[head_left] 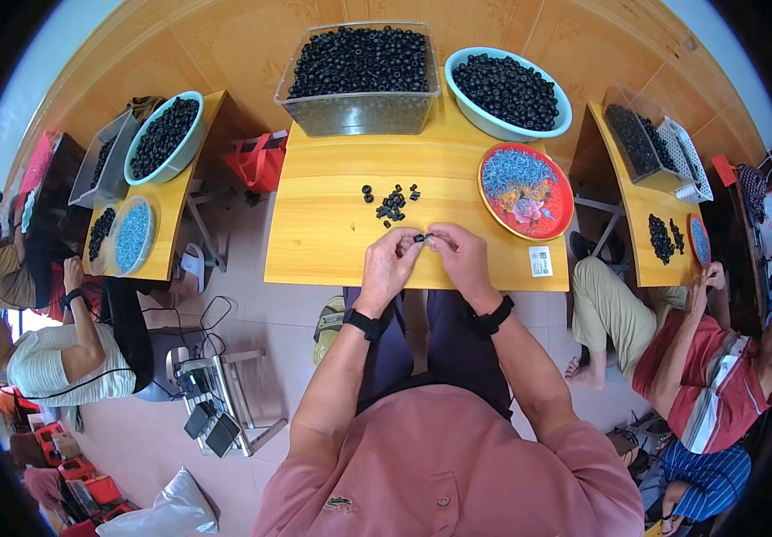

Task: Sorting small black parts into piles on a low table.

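Over the near edge of the table my two hands meet, fingertips almost touching. My left hand (389,268) is closed in a pinch on a small round black plastic part (419,239). Right beside that part, my right hand (460,261) is pinched too; what its fingertips hold, if anything, is too small to make out. Just beyond my hands lies a loose pile of small black plastic parts (392,202), with a few apart from it at its left and right. To the right, a red flowered tray (527,234) carries a heap of small blue-grey pieces (518,172).
At the table's back stand a clear bin (350,116) and a light-blue basin (511,125), both full of black parts. A white label card (541,261) lies at the front right. People sit at side tables, left and right. A metal stool (234,403) with cables stands left behind me.
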`<state>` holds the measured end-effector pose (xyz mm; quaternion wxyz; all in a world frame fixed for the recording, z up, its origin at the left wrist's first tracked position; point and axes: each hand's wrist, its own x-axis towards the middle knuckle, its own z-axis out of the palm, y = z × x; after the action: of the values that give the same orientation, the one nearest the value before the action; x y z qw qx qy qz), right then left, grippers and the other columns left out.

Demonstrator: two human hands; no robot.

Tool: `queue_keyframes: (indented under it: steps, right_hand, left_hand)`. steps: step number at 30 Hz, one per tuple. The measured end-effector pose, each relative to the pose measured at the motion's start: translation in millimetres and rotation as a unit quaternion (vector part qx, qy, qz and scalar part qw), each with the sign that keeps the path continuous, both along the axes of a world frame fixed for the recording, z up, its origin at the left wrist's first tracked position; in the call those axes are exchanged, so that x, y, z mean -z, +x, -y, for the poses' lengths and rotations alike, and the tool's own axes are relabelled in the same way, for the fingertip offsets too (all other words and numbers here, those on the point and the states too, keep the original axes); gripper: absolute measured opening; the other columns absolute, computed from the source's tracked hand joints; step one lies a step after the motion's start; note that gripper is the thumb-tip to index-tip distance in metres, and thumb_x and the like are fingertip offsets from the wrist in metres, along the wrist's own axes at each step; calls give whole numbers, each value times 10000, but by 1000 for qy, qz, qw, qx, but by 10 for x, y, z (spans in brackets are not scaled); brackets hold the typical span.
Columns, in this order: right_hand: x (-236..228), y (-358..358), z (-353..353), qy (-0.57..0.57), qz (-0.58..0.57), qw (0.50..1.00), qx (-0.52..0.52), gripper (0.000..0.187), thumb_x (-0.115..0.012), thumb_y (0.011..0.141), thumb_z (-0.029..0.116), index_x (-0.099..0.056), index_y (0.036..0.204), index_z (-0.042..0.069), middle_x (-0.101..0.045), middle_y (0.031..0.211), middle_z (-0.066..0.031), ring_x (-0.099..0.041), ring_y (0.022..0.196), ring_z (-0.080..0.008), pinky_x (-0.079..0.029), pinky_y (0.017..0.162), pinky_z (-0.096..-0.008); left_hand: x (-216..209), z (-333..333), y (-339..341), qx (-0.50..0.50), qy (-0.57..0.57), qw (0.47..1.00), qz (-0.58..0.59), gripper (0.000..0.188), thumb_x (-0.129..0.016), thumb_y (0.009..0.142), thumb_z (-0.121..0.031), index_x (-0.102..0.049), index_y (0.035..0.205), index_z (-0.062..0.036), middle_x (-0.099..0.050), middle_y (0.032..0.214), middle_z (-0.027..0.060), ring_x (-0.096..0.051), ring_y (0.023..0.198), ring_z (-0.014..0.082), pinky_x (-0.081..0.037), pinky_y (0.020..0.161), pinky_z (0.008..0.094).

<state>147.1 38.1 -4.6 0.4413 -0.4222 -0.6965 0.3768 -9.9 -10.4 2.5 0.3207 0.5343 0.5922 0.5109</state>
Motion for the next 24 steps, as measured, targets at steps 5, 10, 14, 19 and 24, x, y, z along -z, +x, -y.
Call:
queue_keyframes:
  steps: [5, 10, 14, 19, 24]
  right_hand:
    - [-215, -1, 63, 89, 56, 994, 5, 132, -683, 895, 47, -683, 1019, 0, -716, 922, -158, -712, 832, -311, -565, 703, -375]
    - [-265, 11, 57, 209, 128, 968, -50, 94, -649, 907, 23, -661, 1000, 10, -698, 950, -157, -696, 860, -351, -566, 721, -407]
    - [-277, -21, 70, 179, 108, 977, -43, 104, -657, 903, 22, -658, 1006, 7, -698, 939, -160, -695, 856, -358, -565, 725, -412]
    - [-265, -9, 64, 165, 99, 980, -44, 128, -666, 896, 20, -662, 1024, 8, -704, 936, -171, -699, 863, -358, -565, 728, -417]
    - [-283, -21, 85, 152, 104, 983, -24, 124, -674, 896, 38, -678, 1017, 12, -710, 932, -175, -703, 858, -356, -564, 729, -420]
  left_hand:
    - [4, 8, 2, 1, 2, 1000, -13, 184, -738, 891, -60, -714, 1057, 17, -703, 794, 76, -642, 714, 110, -538, 691, 273]
    - [-25, 8, 3, 6, 2, 1000, -27, 188, -735, 883, -52, -717, 1059, 11, -697, 788, 75, -641, 711, 121, -536, 689, 277]
    - [13, 2, -13, 4, 2, 1000, -27, 195, -739, 880, -54, -718, 1062, 14, -700, 791, 76, -649, 718, 127, -541, 694, 281]
    - [-11, 3, -19, 8, -10, 1000, -18, 205, -748, 878, -59, -721, 1067, 14, -717, 816, 81, -664, 739, 126, -550, 713, 279]
    - [-41, 12, -26, 11, -19, 1000, -1, 201, -746, 885, -63, -719, 1067, 17, -735, 847, 85, -675, 757, 121, -558, 733, 277]
